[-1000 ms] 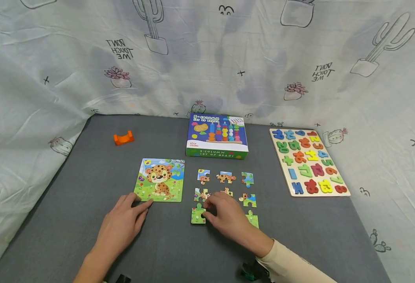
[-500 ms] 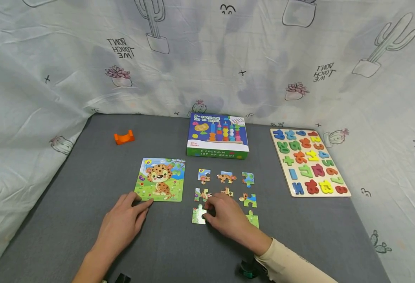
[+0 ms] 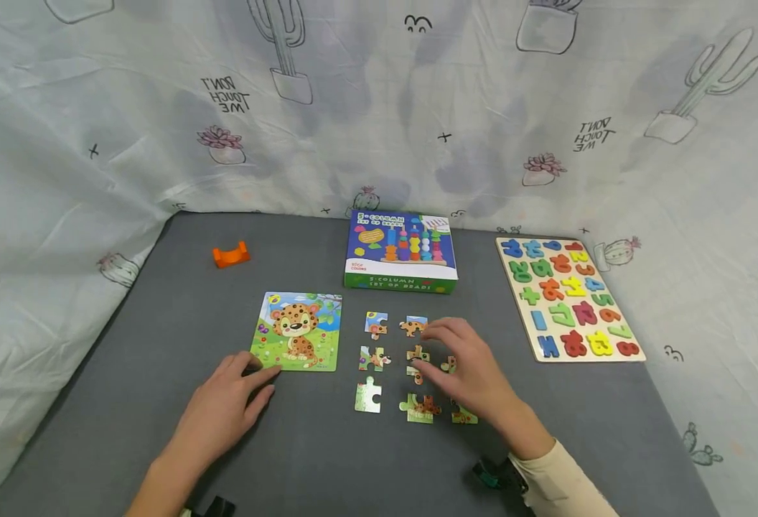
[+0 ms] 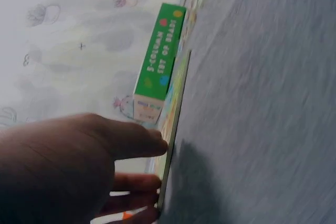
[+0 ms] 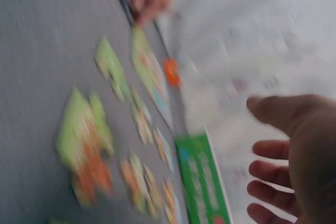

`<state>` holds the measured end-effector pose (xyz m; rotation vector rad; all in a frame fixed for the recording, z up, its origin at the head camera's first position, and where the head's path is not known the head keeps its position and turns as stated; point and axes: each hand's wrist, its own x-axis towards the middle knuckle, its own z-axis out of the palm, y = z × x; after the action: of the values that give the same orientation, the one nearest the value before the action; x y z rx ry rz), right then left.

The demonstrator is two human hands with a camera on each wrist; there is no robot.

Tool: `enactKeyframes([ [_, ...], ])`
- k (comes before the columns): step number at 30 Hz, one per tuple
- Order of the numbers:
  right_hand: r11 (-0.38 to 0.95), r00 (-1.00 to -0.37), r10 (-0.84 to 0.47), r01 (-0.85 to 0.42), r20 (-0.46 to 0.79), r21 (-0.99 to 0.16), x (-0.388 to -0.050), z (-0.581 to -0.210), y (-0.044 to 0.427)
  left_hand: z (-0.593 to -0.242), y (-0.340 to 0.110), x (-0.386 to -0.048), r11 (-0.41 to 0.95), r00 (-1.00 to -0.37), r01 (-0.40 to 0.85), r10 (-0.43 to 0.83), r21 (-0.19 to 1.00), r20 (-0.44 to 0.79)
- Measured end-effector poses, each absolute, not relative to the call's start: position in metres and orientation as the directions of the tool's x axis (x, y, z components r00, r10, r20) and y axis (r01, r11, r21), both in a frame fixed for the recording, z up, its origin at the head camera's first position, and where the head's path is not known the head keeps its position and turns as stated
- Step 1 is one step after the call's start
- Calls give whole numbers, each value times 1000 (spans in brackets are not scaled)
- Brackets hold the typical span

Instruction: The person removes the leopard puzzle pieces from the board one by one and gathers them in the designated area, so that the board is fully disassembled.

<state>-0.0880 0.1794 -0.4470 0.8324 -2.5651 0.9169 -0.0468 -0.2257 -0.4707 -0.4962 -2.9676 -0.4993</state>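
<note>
My left hand [image 3: 220, 406] touches the near left corner of a square leopard picture board [image 3: 298, 332]; in the left wrist view its fingertips rest along the board's edge. To the right of the board, jigsaw pieces lie apart in rows. My right hand [image 3: 472, 370] hovers over the right column with relaxed fingers, holding nothing, and partly hides the pieces there. Near it are the middle jigsaw piece [image 3: 417, 354] and the bottom middle jigsaw piece [image 3: 420, 408]. The bottom left jigsaw piece [image 3: 367, 396] catches glare. The right wrist view is blurred.
Behind the pieces lies a blue and green bead-set box [image 3: 401, 251]. A board of colourful characters [image 3: 569, 298] lies at the right. An orange curved piece [image 3: 230, 255] is at the back left. Patterned cloth [image 3: 379, 108] hangs behind the grey table [image 3: 314, 459].
My right hand has left the bottom left piece, moved right and slightly away from me, and spread its fingers. The bottom middle piece now shows. My left hand has stayed put.
</note>
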Motion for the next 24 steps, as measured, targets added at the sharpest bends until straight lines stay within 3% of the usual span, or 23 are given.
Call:
enactKeyframes([
  [3,665,-794,-371,-589,482,-458,-91,-444,208,-471,-233,-52,873,-934,355,317,335,163],
  [7,719,-802,-346,-560,486,-412,-90,-440,241,-469,-245,-58,841,-894,431,349,327,280],
  [13,783,-781,-373,-555,500,-282,-89,-443,267,-459,-262,-70,829,-790,519,371,210,488],
  [19,842,-795,-397,-514,458,-164,-89,-453,277,-458,-265,-74,867,-786,481,363,127,499],
  [24,873,-826,-376,-468,419,-139,-90,-458,279,-459,-266,-75,884,-793,452,338,119,506],
])
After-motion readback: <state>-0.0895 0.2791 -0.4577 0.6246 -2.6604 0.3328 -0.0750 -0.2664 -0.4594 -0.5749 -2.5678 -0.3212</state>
